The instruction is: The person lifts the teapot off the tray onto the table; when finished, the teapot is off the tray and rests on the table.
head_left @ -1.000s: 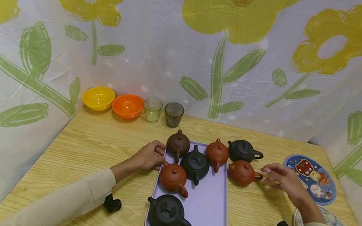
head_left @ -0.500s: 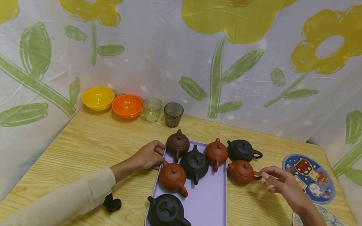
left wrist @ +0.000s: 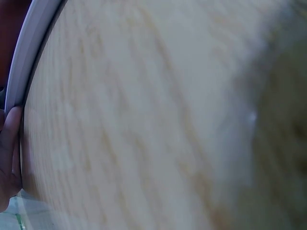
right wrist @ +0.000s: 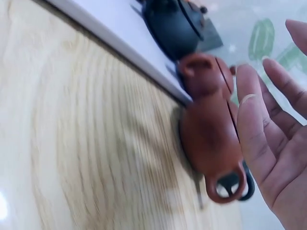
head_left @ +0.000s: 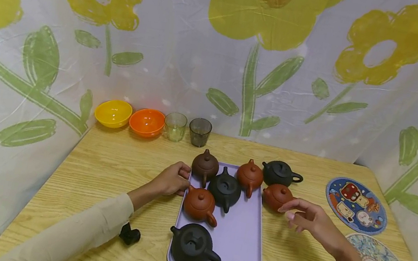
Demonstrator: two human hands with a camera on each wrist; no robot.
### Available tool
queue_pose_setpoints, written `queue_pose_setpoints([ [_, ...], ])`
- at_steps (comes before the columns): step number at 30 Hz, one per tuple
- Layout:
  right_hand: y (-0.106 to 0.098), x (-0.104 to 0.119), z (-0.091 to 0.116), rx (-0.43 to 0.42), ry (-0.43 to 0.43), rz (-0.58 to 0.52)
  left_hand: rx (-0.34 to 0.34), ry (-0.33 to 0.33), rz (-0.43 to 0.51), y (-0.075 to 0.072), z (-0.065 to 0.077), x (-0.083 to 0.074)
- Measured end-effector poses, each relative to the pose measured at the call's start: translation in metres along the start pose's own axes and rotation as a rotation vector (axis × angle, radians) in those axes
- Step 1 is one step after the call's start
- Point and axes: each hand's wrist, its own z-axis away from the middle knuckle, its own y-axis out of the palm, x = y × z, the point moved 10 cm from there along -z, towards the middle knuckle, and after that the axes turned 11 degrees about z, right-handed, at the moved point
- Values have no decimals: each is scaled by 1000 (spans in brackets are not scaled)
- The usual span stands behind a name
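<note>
My left hand (head_left: 173,179) grips the left rim of a lilac tray (head_left: 239,257); the left wrist view shows fingers (left wrist: 10,139) at that rim. On the tray stand a dark brown teapot (head_left: 205,165), two red-brown teapots (head_left: 199,204) and two black teapots (head_left: 191,248). My right hand (head_left: 312,221) hovers with loosely bent fingers over the handle side of another red-brown teapot (head_left: 276,196), which stands on the table just right of the tray. In the right wrist view its looped handle (right wrist: 225,184) shows below the fingers, with nothing in the hand.
A black teapot (head_left: 280,173) stands behind the right-hand red-brown one. Two round patterned mats (head_left: 359,206) lie at the right. Along the back left are a yellow bowl (head_left: 113,113), an orange bowl (head_left: 147,123), a green glass (head_left: 174,127) and a grey glass (head_left: 200,132).
My right hand came in to the red-brown teapot's handle, then moved further left and toward me, over the handle side. The left hand and the teapots stay put.
</note>
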Motion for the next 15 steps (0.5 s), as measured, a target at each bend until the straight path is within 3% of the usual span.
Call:
queue_pose_setpoints([
  [15, 60, 28, -11, 170, -79, -18, 1, -1, 0, 0, 0, 1],
])
